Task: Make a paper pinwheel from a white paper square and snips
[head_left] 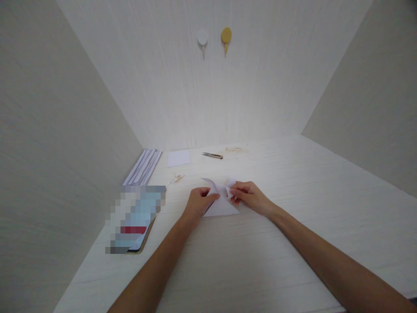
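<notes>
A folded sheet of white paper [222, 209] is held between my two hands just above the pale table, its upper flaps bent and standing up. My left hand [199, 202] is closed on its left side, thumb lying over the paper and fingers behind it. On the right, my right hand [250, 196] pinches a curled flap between thumb and fingers. The fingertips behind the paper are partly hidden. Beyond the hands lies a pair of thread snips [213, 155] with dark blades and a light handle.
A flat white square of paper [178, 158] lies near the back wall. Left of it is a stack of folded paper strips [143, 167]. A pixelated phone-like device [140, 217] lies at left. Small tan scraps [177, 178] dot the table. Two hooks [226, 35] hang on the wall.
</notes>
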Demonstrator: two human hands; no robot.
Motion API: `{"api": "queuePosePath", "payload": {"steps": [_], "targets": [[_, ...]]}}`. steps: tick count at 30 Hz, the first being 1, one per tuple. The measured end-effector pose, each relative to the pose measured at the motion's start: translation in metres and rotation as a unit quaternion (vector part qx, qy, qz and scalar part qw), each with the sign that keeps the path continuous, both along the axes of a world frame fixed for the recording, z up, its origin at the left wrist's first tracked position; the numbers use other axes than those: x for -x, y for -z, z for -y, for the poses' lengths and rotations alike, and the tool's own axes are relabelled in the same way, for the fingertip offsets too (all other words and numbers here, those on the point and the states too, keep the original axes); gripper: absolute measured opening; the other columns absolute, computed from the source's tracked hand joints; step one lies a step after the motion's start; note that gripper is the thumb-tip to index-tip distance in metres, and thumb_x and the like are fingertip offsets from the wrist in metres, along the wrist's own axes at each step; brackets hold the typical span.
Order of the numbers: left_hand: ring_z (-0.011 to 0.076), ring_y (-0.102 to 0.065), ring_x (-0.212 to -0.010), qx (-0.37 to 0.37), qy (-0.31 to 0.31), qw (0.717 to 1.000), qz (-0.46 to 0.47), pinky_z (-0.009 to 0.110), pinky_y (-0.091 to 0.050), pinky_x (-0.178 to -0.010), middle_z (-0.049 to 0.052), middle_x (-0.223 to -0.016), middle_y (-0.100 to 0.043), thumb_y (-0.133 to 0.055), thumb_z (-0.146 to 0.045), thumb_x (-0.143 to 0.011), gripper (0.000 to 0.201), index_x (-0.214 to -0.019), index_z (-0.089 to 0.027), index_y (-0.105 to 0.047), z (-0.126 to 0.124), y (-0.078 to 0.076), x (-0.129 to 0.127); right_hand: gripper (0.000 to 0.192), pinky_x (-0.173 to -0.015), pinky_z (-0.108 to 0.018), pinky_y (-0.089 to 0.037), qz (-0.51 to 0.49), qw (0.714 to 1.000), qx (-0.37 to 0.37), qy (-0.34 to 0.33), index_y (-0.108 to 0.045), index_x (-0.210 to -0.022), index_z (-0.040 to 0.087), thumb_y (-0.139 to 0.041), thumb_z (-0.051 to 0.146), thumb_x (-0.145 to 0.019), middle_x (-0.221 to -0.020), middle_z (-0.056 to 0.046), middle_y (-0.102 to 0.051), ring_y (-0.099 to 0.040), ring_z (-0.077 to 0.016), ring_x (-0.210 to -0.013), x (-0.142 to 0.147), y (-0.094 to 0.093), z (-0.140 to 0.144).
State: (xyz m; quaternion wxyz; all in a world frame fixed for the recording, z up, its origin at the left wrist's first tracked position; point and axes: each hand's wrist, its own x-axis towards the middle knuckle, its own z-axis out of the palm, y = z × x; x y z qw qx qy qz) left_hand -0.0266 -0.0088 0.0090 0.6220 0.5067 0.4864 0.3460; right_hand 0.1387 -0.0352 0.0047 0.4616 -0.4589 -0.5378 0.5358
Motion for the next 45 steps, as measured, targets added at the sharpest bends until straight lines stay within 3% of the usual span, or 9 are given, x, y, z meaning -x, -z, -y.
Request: {"api": "queuePosePath", "payload": {"steps": [9,15,19,26,35,45], "targets": [[0.0132,-0.051,-0.051,-0.025,0.014,0.999,-0.039,0.025,-0.037,-0.049,-0.001,-0.055,-0.059,-0.061,-0.028,-0.052,0.020,-0.063,-0.012,-0.063,0.003,-0.001,-0.003,0.024,-0.046,-0.023,-0.037,0.043,0.998,-0.017,0.029,-0.060,-0.057,0.015,-0.063,0.039,-0.061,-0.053,0.003,-0.052,-0.046,-0.0078,-0.045,0.004,0.001,0.001],[0.0121,-0.049,-0.050,-0.035,0.001,0.999,-0.039,0.024,-0.035,-0.048,-0.001,-0.054,-0.058,-0.061,-0.027,-0.051,0.017,-0.059,-0.012,-0.062,0.003,-0.002,-0.004,0.027,-0.046,-0.021,-0.036,-0.011,0.998,0.000,0.055,-0.051,-0.062,0.017,-0.065,0.041,-0.060,-0.047,0.005,-0.055,-0.047,-0.0073,-0.042,0.004,0.003,0.001],[0.0125,-0.048,-0.049,-0.038,-0.001,0.998,-0.043,0.024,-0.035,-0.047,-0.002,-0.052,-0.056,-0.061,-0.028,-0.050,0.018,-0.058,-0.013,-0.061,0.002,-0.001,-0.003,0.027,-0.045,-0.021,-0.036,-0.006,0.999,0.011,0.039,-0.053,-0.062,0.017,-0.065,0.041,-0.058,-0.049,0.004,-0.055,-0.049,-0.0077,-0.043,0.003,0.004,0.002],[0.0116,-0.047,-0.049,-0.046,0.007,0.998,-0.052,0.023,-0.033,-0.048,-0.002,-0.051,-0.054,-0.060,-0.028,-0.051,0.018,-0.059,-0.012,-0.062,0.003,-0.002,-0.006,0.019,-0.038,-0.020,-0.029,0.090,0.992,-0.021,0.092,-0.057,-0.060,0.016,-0.064,0.033,-0.058,-0.045,0.003,-0.052,-0.043,-0.0073,-0.040,0.008,0.005,0.001],[0.0113,-0.049,-0.052,-0.046,0.007,0.998,-0.046,0.023,-0.035,-0.050,-0.002,-0.056,-0.057,-0.060,-0.027,-0.051,0.017,-0.060,-0.014,-0.063,0.006,-0.005,-0.009,0.015,-0.037,-0.020,-0.030,0.152,0.974,-0.093,0.143,-0.055,-0.058,0.018,-0.062,0.031,-0.061,-0.050,0.003,-0.050,-0.041,-0.0079,-0.043,0.012,0.007,0.002],[0.0121,-0.051,-0.055,-0.032,0.015,0.999,-0.037,0.024,-0.037,-0.052,-0.001,-0.059,-0.060,-0.059,-0.025,-0.053,0.016,-0.064,-0.013,-0.064,0.007,-0.005,-0.008,0.015,-0.041,-0.022,-0.032,0.175,0.967,-0.098,0.158,-0.054,-0.056,0.018,-0.064,0.029,-0.060,-0.052,0.003,-0.048,-0.041,-0.0087,-0.046,0.014,0.005,0.003]]}}
